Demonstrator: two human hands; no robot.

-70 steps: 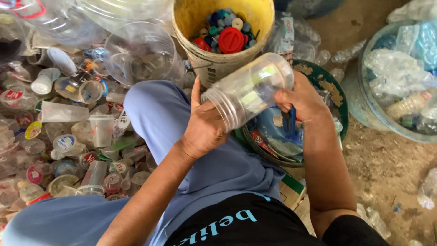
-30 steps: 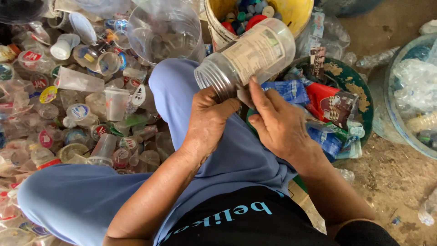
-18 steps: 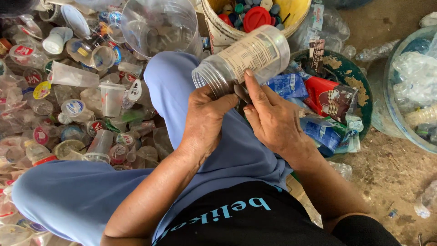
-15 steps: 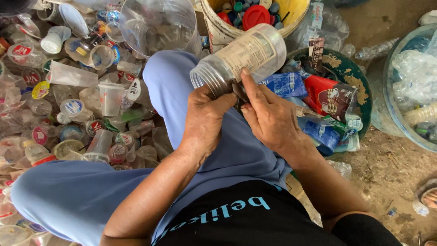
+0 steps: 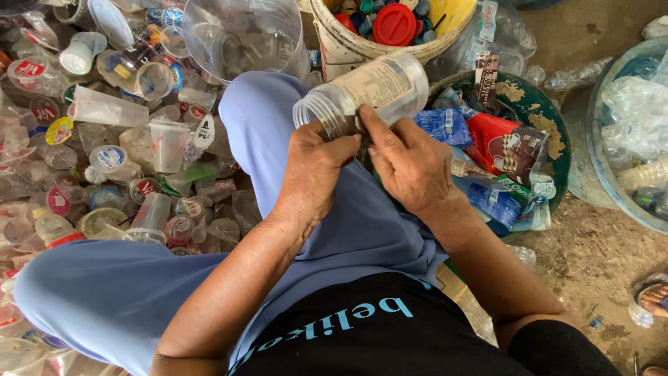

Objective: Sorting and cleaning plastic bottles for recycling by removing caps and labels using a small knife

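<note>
A clear plastic jar (image 5: 362,94) with a pale label lies on its side above my blue trouser leg (image 5: 278,209), its open threaded mouth pointing left. My left hand (image 5: 316,167) grips the jar at the neck from below, thumb against the thread. My right hand (image 5: 407,163) is on the jar's underside next to it, with the forefinger pressed along the label edge. Whether the right hand also holds a small tool is hidden by the fingers.
A heap of clear plastic cups (image 5: 104,139) covers the floor at left. A large clear container (image 5: 240,35) and a yellow bucket of bottle caps (image 5: 396,28) stand ahead. A green basin of wrappers (image 5: 550,139) and a tub of bottles (image 5: 633,139) are at right. Someone's foot (image 5: 654,296) shows at far right.
The jar came down from chest height toward my lap and both hands closed in on its neck. The view shifted slightly; the hands hardly moved in the last half second.
</note>
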